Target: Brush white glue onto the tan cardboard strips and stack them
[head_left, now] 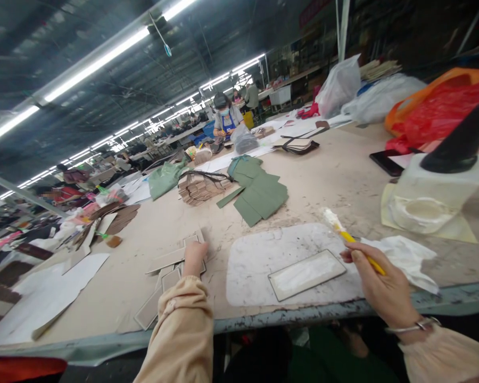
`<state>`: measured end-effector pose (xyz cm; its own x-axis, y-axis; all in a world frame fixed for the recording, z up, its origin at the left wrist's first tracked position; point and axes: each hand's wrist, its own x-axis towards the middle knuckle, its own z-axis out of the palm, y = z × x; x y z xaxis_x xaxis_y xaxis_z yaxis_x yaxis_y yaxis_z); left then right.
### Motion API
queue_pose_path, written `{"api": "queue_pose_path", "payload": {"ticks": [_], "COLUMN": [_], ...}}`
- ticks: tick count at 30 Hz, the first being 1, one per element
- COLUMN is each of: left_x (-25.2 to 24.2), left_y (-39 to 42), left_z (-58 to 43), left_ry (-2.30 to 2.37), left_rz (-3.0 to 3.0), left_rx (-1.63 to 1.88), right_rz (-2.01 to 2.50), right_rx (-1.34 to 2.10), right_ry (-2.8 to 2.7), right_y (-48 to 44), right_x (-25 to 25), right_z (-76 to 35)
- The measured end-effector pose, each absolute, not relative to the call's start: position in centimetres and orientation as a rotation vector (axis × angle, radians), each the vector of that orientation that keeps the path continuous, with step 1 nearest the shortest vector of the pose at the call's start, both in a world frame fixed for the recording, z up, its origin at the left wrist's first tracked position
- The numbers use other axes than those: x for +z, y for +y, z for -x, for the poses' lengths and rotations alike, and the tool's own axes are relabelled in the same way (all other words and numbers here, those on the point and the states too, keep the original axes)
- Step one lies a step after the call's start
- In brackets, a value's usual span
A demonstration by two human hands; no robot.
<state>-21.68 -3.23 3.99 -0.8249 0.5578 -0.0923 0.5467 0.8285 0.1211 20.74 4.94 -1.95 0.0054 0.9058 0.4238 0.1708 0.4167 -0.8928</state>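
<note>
In my right hand is a brush with a yellow handle, its bristles coated white and raised over the far right of a pale board. A rectangular panel with a dark edge lies on that board, smeared with white paste. My left hand rests on a loose spread of similar dark-edged panels left of the board. Its fingers are bent down over them and partly hidden, so whether they grip one is unclear. A crumpled white cloth lies beyond my right hand.
A white plastic container with a round opening stands at the right, near a phone and red bags. Green pieces and a brown stack lie ahead. A co-worker sits across the table.
</note>
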Motion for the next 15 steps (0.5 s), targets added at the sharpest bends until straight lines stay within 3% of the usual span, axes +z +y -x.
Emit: {"api": "queue_pose_path", "payload": {"ticks": [8, 15], "left_x": [5.8, 3.9], "left_y": [-8.3, -9.5], "left_z": [18.7, 7.6], "left_ry": [2.800, 1.971], "left_rz": [-0.841, -0.946], "left_rx": [0.745, 1.205], "right_rz": [0.926, 0.812], "right_rx": [0.667, 0.806], "right_ry": [-1.589, -1.519], "right_y": [4.8, 5.0], "right_x": [-1.6, -2.0], "right_z": [-20.5, -20.0]}}
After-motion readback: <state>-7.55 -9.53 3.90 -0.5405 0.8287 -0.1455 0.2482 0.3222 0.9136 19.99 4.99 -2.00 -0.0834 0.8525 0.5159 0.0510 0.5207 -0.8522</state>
